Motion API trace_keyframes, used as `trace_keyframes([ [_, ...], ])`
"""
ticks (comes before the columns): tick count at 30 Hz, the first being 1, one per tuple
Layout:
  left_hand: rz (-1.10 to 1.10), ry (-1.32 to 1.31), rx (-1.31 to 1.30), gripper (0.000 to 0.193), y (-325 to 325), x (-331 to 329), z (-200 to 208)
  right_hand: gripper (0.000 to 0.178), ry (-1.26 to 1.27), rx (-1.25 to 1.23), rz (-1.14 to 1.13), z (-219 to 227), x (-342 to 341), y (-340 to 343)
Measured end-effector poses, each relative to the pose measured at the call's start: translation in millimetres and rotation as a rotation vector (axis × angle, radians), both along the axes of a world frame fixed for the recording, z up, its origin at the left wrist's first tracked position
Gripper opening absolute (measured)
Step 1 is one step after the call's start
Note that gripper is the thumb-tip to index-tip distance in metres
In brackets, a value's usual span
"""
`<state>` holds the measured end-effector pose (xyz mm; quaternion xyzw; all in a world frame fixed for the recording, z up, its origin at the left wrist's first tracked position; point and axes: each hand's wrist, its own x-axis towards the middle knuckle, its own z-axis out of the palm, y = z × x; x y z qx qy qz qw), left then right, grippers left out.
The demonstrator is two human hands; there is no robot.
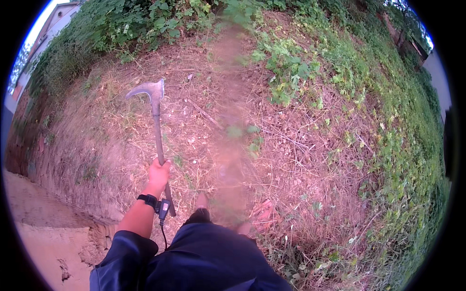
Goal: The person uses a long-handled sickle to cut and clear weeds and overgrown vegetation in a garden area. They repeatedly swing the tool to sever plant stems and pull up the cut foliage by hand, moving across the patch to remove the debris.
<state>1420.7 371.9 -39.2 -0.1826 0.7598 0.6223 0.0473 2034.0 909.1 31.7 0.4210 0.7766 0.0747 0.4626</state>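
My left hand (159, 173) is closed around the wooden handle of a billhook (157, 127). It grips the lower half of the shaft, and the handle's butt end sticks out below my fist beside the wrist. At the top, the dark metal blade curves to the left into a point, held over dry grass and litter. A black strap with a small device (164, 208) and a cable sits on my left wrist. My right hand is outside the picture.
Leafy green plants (141, 24) grow along the far side, and vines (388, 145) cover the slope at the right. Dry stalks and twigs (291, 136) litter the ground. An earthen ledge (43, 242) lies at lower left. My shoe (202, 200) stands on the soil. A blurred vertical band crosses the middle.
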Motion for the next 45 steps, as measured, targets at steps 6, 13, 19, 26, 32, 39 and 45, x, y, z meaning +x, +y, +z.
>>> trace_keyframes([
  [6,0.031,0.017,0.006,0.013,-23.5,-1.0,0.9,0.061,0.025,0.088,0.125,-15.8,-62.7,46.2],
  [13,0.024,0.044,0.017,0.012,-91.1,-30.9,-8.5,0.061,0.127,0.093,0.135,-39.3,-210.8,61.2],
  [19,0.155,-0.009,0.05,0.011,-168.1,-67.5,-7.6,0.053,0.052,0.103,0.187,-10.4,-325.2,4.6],
  [26,0.32,-0.038,0.065,0.011,-248.9,-92.7,-5.5,0.044,0.378,0.005,0.244,-0.2,-449.1,-54.2],
  [32,0.442,-0.077,0.06,0.012,-295.8,-88.8,-24.8,0.051,0.594,-0.238,0.173,-32.6,-560.8,-91.8],
  [39,0.564,-0.098,-0.209,0.018,-341.8,-114.8,-48.7,0.028,0.524,-0.631,0.193,-137.6,-700.4,-105.5],
  [45,0.608,-0.005,-0.539,0.022,-359.4,-219.3,21.9,0.028,0.611,-0.878,-0.131,-179.7,-841.4,-130.4],
])
